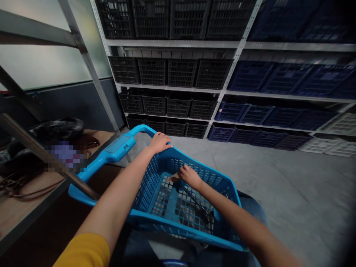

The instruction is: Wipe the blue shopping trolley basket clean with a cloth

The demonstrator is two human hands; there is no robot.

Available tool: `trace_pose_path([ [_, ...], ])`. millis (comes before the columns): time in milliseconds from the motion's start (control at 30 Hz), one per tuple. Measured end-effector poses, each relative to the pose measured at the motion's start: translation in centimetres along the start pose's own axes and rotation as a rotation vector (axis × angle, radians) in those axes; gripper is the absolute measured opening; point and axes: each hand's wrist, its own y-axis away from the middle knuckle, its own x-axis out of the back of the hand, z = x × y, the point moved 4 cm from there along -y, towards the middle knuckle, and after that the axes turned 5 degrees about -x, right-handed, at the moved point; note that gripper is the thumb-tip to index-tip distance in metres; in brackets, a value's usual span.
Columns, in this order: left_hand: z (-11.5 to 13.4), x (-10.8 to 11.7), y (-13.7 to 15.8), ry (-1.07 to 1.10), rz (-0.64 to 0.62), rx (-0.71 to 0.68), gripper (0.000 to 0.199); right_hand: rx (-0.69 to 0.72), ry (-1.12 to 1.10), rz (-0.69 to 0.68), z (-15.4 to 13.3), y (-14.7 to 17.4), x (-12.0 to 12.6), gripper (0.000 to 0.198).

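Note:
A blue plastic shopping basket with latticed walls and floor is in front of my body, its thick handle swung out to the left. My left hand lies over the rim at the far left corner, fingers curled over the edge. Inside the basket, my right hand is closed on a small, flat, light-brown piece, whose kind I cannot make out. A thin dark rod-like tool lies on the basket floor below my right wrist, its near end in shadow.
Metal shelving holds rows of black crates and dark blue crates, with white crates at the lower right. At left, a wooden bench carries dark bags and cords behind slanting metal bars. Grey floor lies between.

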Motion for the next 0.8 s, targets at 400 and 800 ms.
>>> trace_pose_path([
  [400,0.9,0.2,0.4,-0.108,0.008,-0.052,0.028,-0.139,-0.052,0.100,2.1,0.3,1.9,0.025],
  [800,1.3,-0.2,0.6,-0.177,0.011,-0.064,0.031,-0.138,0.003,0.147,2.3,-0.3,2.4,0.027],
])
